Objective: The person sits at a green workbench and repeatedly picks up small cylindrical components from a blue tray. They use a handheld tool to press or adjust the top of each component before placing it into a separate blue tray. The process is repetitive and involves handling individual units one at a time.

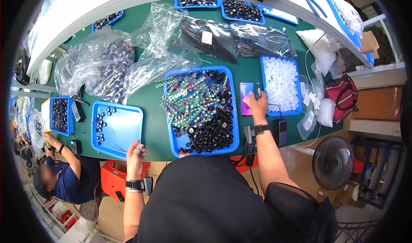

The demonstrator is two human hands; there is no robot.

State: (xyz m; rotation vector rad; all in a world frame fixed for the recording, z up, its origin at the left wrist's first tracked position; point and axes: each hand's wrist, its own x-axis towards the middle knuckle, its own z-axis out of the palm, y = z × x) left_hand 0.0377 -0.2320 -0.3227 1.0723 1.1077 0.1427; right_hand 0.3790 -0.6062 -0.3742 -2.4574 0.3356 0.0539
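My left hand [135, 153] is closed at the near right corner of a shallow blue tray [122, 122] with several small black round parts [100, 123] in it. A small greyish piece shows at its fingertips, too small to name. My right hand [259, 107] grips a small dark cylinder [258, 88], upright in the view, beside a lit phone [246, 98] lying on the table. Between my hands stands a bigger blue tray [235, 127]. It holds a heap of wired green circuit pieces [193, 99] and black round caps [210, 131].
White caps fill a blue tray [281, 84] at the right. Clear bags [98, 62] and black bags [206, 37] lie behind. A black power bank [282, 127] rests near the front edge. A fan [332, 162] stands at right; a co-worker [64, 174] sits at left.
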